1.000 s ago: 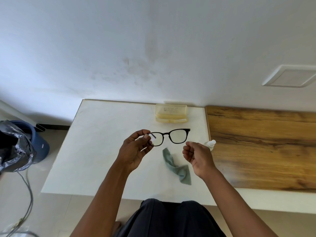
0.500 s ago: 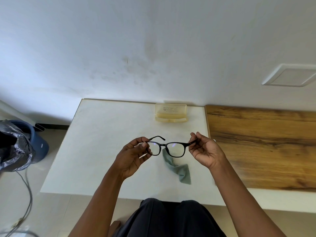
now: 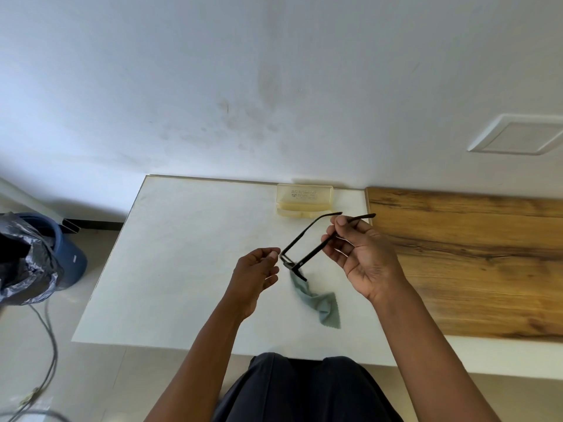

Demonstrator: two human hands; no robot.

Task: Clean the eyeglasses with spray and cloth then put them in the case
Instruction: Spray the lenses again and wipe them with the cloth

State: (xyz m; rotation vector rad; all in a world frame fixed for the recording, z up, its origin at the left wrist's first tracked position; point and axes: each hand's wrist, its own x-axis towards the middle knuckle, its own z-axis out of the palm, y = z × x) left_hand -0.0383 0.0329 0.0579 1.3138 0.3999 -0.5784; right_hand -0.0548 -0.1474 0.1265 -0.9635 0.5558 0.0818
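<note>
My right hand (image 3: 362, 257) pinches one temple arm of the black eyeglasses (image 3: 310, 253) and holds them above the white table (image 3: 182, 254). Both arms are unfolded and the lens front points down and to the left. My left hand (image 3: 256, 275) hovers just left of the lens front with its fingers loosely curled, apart from the frame. A grey-green cloth (image 3: 323, 303) lies crumpled on the table under the glasses. The yellowish translucent case (image 3: 304, 199) lies open at the table's far edge by the wall. My right hand hides the spray bottle.
A wooden surface (image 3: 457, 269) adjoins the table on the right. On the floor at left stand a blue bin (image 3: 71, 260) with a black bag and some cables (image 3: 45, 345). A white wall rises behind the table.
My left hand has let go of the glasses. My right hand has swung them round so the lens front points down-left and the temple arms reach towards the case.
</note>
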